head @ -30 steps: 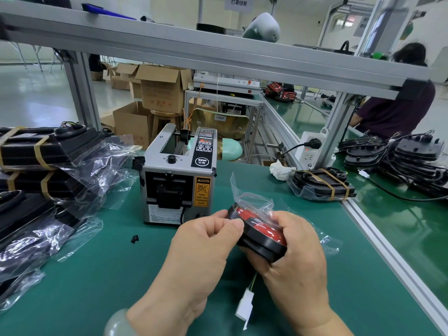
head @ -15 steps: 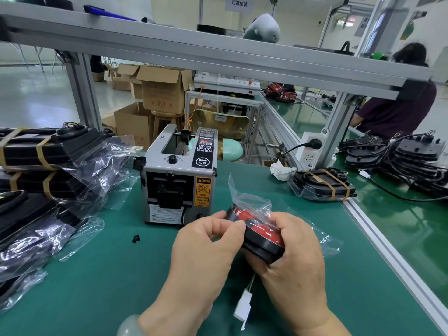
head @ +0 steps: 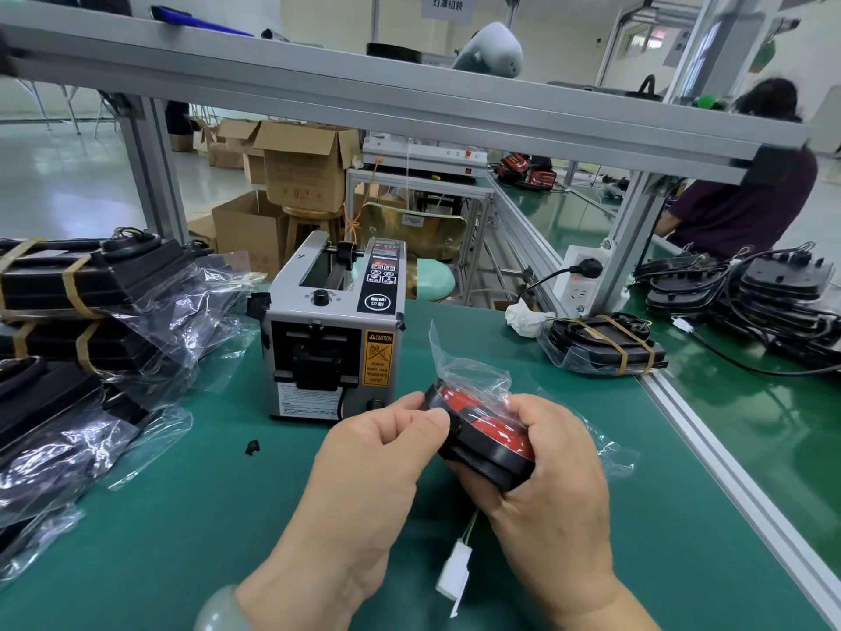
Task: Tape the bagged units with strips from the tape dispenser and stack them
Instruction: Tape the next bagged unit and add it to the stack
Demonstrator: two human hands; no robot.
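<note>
My right hand (head: 550, 485) grips a round black unit with a red face (head: 489, 432), wrapped in a clear bag, held tilted above the green table (head: 182, 539). My left hand (head: 373, 462) pinches the unit's near left edge through the bag. A white connector (head: 454, 578) on thin wires hangs below the unit. The grey tape dispenser (head: 334, 339) stands just behind my hands. A stack of taped bagged units (head: 77, 307) lies at the left.
One taped bagged unit (head: 600, 346) lies at the table's right edge beside a power strip (head: 582, 284). Loose unbagged units with cables (head: 773, 302) pile on the neighbouring bench, where a person (head: 746, 193) sits. A small black scrap (head: 252, 447) lies near the dispenser.
Both hands keep hold of the bagged unit and have barely shifted; the loose bag top has folded down slightly.
</note>
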